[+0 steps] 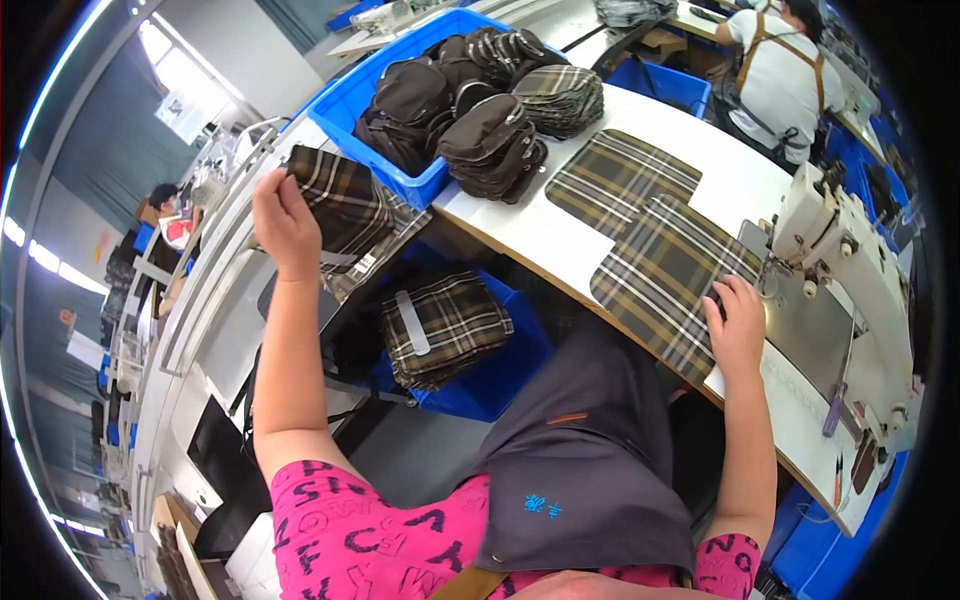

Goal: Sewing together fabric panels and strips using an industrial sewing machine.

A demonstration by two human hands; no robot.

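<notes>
My left hand (287, 222) is raised at the left, its fingers closed on the edge of a dark plaid fabric piece (345, 200) that hangs beside the blue bin. On the white table, my right hand (737, 318) rests with fingers bent over the right edge of a plaid panel (668, 272), close to the sewing machine (828, 235). Whether those fingers grip the cloth is hard to make out. Behind that panel lies another plaid piece (610, 180), partly overlapped by it. A stack of plaid pieces with a pale strip (450, 330) sits lower down at the left.
A blue bin (330, 112) holds dark pouch-like pieces; more dark pieces (490, 150) and a plaid stack (560, 100) stand at its right. A purple-handled screwdriver (836, 408) and small tools lie on the table's right end. Another person (775, 80) sits at the upper right.
</notes>
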